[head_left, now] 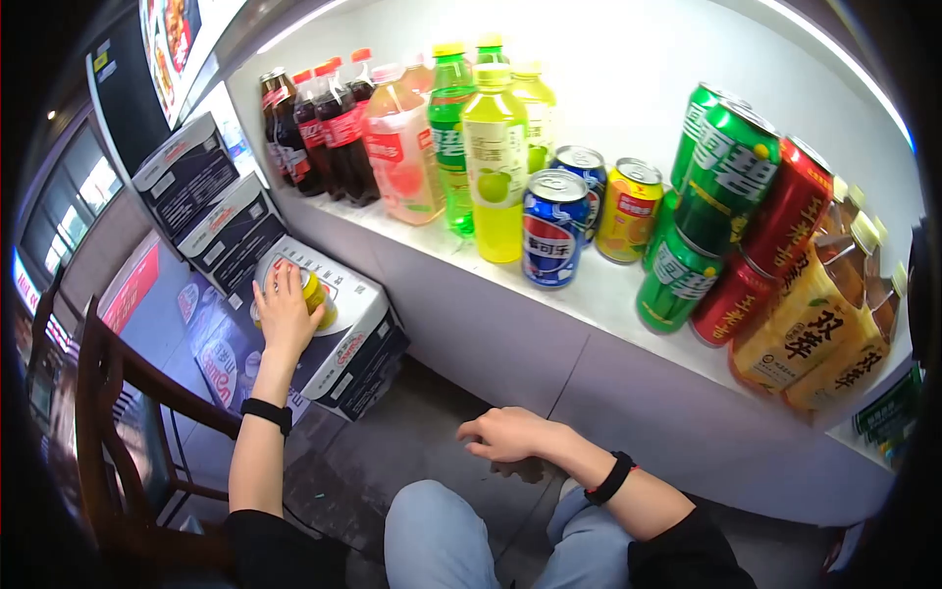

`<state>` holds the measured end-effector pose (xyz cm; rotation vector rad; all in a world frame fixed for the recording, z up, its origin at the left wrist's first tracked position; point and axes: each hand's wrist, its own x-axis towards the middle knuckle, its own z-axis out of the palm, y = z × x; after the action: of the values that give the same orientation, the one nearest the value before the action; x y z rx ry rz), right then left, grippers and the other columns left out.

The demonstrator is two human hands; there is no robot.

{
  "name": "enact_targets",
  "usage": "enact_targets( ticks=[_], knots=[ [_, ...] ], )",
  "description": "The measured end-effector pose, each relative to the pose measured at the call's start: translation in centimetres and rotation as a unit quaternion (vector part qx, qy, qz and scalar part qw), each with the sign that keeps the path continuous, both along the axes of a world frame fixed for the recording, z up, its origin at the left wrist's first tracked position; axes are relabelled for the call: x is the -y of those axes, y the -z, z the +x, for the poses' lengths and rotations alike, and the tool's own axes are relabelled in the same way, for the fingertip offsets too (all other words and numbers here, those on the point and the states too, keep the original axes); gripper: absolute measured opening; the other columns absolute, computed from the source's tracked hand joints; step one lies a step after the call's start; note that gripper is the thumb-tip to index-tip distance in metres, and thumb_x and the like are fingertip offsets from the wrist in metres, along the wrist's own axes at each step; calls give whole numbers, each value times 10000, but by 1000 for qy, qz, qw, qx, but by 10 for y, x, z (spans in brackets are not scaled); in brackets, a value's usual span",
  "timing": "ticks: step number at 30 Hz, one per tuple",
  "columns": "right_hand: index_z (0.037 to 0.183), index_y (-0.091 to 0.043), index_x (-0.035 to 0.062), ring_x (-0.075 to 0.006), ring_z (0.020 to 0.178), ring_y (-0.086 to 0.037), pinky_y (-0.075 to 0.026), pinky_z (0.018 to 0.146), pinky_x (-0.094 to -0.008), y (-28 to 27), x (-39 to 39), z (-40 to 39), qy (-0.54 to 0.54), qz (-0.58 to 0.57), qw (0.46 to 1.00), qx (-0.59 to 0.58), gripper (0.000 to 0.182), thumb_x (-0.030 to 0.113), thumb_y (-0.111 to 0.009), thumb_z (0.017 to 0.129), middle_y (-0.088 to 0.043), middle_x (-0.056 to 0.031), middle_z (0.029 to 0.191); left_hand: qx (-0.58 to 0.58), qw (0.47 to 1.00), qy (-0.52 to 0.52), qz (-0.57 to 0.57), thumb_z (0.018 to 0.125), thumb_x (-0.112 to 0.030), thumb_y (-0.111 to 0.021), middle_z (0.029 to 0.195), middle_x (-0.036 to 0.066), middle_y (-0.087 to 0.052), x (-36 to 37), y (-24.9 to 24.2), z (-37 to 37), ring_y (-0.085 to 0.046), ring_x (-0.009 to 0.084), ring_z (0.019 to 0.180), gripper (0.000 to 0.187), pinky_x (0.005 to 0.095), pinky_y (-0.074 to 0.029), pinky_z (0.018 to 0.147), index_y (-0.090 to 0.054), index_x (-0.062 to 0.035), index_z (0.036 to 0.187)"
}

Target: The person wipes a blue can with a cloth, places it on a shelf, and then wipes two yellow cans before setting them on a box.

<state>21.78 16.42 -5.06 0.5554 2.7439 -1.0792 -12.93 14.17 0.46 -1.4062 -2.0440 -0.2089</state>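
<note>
My left hand (286,316) reaches down over the top of a white and dark carton (358,339). Its fingers are wrapped round a yellow can (316,299), which is partly hidden beneath them. Above the floor, near my knees, my right hand (505,435) hangs with loosely bent fingers and nothing visible in it. On the shelf, a matching yellow can (631,211) stands beside two blue cola cans, the front one (555,231) being closest to the edge. Green cans (729,177) are stacked to the right, alongside stacked red cans (785,211).
The white shelf (442,245) also bears dark cola bottles (339,118), a pink drink bottle (400,147) and yellow-green bottles (494,157). Packs of amber bottles (814,324) stand at its right end. Stacked cartons (231,226) and a wooden chair (108,422) are on my left.
</note>
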Motion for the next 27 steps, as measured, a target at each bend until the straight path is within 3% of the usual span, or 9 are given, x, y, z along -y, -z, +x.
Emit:
enact_targets(
  ticks=[2,4,7,11,17,18,21,24,27],
  knots=[
    [1123,-588,58,-316,857,-638,-493,789,-414,1,-2,-1,-3,-3,1000,-4,341,223,-487,844,-672,-162,888,-15,1000,12,24,715,-278,-705,1307,133,-426,-5,-9,13,-372,321,1246,659,522,-240,1060,-436,-62,1277],
    [1123,-590,56,-312,859,-638,-492,792,-414,3,-2,0,-4,-10,1000,-1,341,221,-494,839,-673,-160,891,51,980,186,59,729,-182,-696,1314,150,-408,-12,-25,51,-381,344,1235,582,481,-277,1048,-449,-46,1238],
    [1113,-597,68,-313,862,-638,-494,792,-415,14,-4,-1,-6,-13,1000,3,334,223,-513,830,-672,-158,898,207,906,369,22,736,-128,-680,1175,148,-530,-13,-58,137,-533,324,1075,354,390,-448,894,-562,-36,1057],
    [1101,-605,83,-316,865,-638,-493,793,-420,13,-2,-3,-1,-11,1000,0,324,226,-527,821,-671,-152,913,302,784,543,-16,740,-38,-664,1097,146,-586,-16,-78,223,-573,309,1033,345,355,-457,881,-566,-7,1069],
    [1096,-608,92,-318,886,-636,-492,798,-429,12,-6,-4,-1,3,1000,15,315,229,-542,821,-670,-144,931,472,690,545,-61,876,-103,-565,1237,166,-538,-51,-59,268,-537,259,1140,366,347,-405,978,-478,19,1209],
    [1096,-609,95,-317,889,-636,-492,799,-430,13,-5,-3,5,-5,1000,6,313,229,-547,820,-670,-145,932,560,635,525,-90,890,-88,-544,1244,164,-536,-56,-58,266,-524,251,1163,349,349,-403,986,-468,32,1208],
    [1095,-610,101,-318,894,-634,-492,801,-432,17,-5,-2,10,-12,1000,-6,309,228,-553,819,-668,-148,938,571,628,522,-86,888,-68,-539,1223,154,-547,-57,-60,266,-540,233,1136,317,346,-410,978,-487,29,1185],
    [1092,-611,105,-320,901,-632,-491,805,-432,12,-4,-4,1,-10,1000,0,302,224,-550,821,-666,-150,945,471,685,555,-46,860,-39,-550,1178,158,-563,-55,-68,275,-551,261,1115,296,344,-415,968,-510,23,1147],
    [1084,-612,105,-323,903,-631,-490,805,-434,-4,-3,-5,-5,-6,1000,22,299,222,-548,817,-666,-154,941,216,755,615,78,767,22,-560,1177,184,-535,-65,-92,295,-498,348,1139,358,371,-415,956,-521,11,1123]
  ],
)
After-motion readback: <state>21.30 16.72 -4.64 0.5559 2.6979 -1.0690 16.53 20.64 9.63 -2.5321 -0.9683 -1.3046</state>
